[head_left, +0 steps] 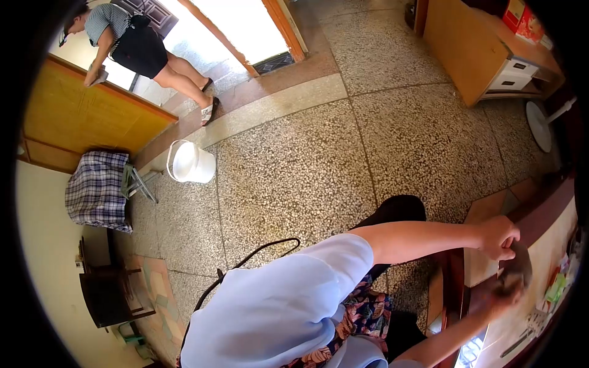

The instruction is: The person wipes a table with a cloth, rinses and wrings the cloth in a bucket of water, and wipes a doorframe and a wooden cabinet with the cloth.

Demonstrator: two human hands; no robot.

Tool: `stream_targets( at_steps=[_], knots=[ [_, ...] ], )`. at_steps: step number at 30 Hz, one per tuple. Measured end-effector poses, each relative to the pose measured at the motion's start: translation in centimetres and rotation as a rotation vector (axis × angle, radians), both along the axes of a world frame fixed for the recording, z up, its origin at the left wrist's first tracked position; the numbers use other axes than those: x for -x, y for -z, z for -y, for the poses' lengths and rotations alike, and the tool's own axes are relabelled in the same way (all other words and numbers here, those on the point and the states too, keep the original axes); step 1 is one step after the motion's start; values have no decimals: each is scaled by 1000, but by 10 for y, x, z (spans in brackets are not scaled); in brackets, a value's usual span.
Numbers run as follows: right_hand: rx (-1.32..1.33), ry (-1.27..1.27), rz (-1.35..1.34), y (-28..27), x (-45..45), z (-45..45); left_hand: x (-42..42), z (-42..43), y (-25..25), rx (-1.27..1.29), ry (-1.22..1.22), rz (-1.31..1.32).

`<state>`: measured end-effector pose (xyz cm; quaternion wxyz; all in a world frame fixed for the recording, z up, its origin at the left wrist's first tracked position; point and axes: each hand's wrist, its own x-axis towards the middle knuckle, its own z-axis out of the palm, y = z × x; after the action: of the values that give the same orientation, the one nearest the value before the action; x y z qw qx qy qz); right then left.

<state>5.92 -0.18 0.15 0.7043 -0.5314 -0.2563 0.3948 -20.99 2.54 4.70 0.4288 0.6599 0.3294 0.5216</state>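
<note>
My left hand [499,238] is at the table on the right, with its fingers curled closed at the edge of a brownish-grey, rounded thing [520,262]. My right hand [508,295] is just below, blurred by motion, with its fingers closed around the lower end of the same thing. Blur hides what kind of thing it is. Both hands are over the pale tabletop [497,328], close to its dark red-brown edge.
Small items, including a green packet [556,288], lie along the table's far side. A white bucket [193,164] stands on the speckled floor. Another person [144,52] bends by the doorway, hands on a yellow wooden panel [92,113]. A wooden cabinet [457,49] stands at upper right.
</note>
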Motion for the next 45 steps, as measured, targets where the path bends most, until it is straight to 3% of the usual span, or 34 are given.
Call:
stream_targets(
  at_steps=[1, 2, 4, 6, 8, 9, 12, 13, 14, 15, 16, 17, 18, 19, 20, 21, 22, 23, 26, 28, 32, 36, 38, 40, 43, 45],
  knots=[
    [173, 158, 393, -62, 43, 28, 5, -3, -2, -4, -59, -7],
    [-142, 254, 613, -51, 10, 31, 10, -1, -5, 72, -45, -7],
    [-150, 460, 1504, -78, -10, 44, 20, 1, -14, 210, -18, 0],
    [-274, 118, 1453, -52, -38, 32, 12, -7, -3, 264, -76, -5],
    [8, -306, 1436, 14, -84, 5, 11, -12, 1, 318, -121, 40],
    [69, -39, 1898, 21, -70, -2, 11, -13, -1, 348, -134, 86],
    [191, 76, 2094, 32, -53, -42, 18, -9, -12, 363, -196, 16],
    [-160, -16, 2008, 45, -61, -69, 22, -6, -19, 353, -200, -35],
    [-292, -178, 1877, 26, -15, -76, 23, -7, -21, 402, -127, 9],
    [-289, -269, 1817, 8, 14, -78, 20, -10, -19, 448, -19, 60],
    [-231, -327, 1770, -8, 50, -68, 15, -9, -12, 421, -100, 98],
    [-157, -372, 1719, -20, 86, -57, 31, 0, -40, 452, -178, -40],
    [-89, -404, 1679, -31, 118, -45, 21, -10, -20, 495, -164, 9],
    [-34, -420, 1664, -37, 142, -32, 23, -11, -27, 452, -251, -102],
    [-32, -432, 1651, -41, 158, -15, 24, -19, -12, 365, -264, -74],
    [-39, -451, 1640, -45, 172, 1, 26, -26, 4, 457, -225, 27],
    [-250, -398, 1672, -39, 172, 15, 29, -18, -14, 499, -223, 57],
    [-271, -429, 1552, -41, 173, 26, 28, -20, -5, 471, -234, 100],
    [-229, -451, 1605, -46, 162, 62, 26, -23, 6, 557, -104, 208],
    [-232, -472, 1561, -55, 147, 86, 24, -21, 6, 587, -89, 108],
    [-33, -279, 1660, -48, 91, 137, 20, -18, 11, 596, -59, 45],
    [291, 92, 1577, -34, -24, 192, 24, -15, 9, 580, -74, 11],
    [574, 336, 1344, -16, -105, 222, 26, -16, 11, 554, -76, -35],
    [878, 572, 1433, -10, -157, 235, 24, -13, 10, 540, -80, -71],
    [1268, 565, 1230, -27, -150, 201, 27, -17, 16, 505, -58, -84],
    [1257, 492, 1311, -32, -103, 176, 28, -16, 13, 504, -53, -97]
  ],
)
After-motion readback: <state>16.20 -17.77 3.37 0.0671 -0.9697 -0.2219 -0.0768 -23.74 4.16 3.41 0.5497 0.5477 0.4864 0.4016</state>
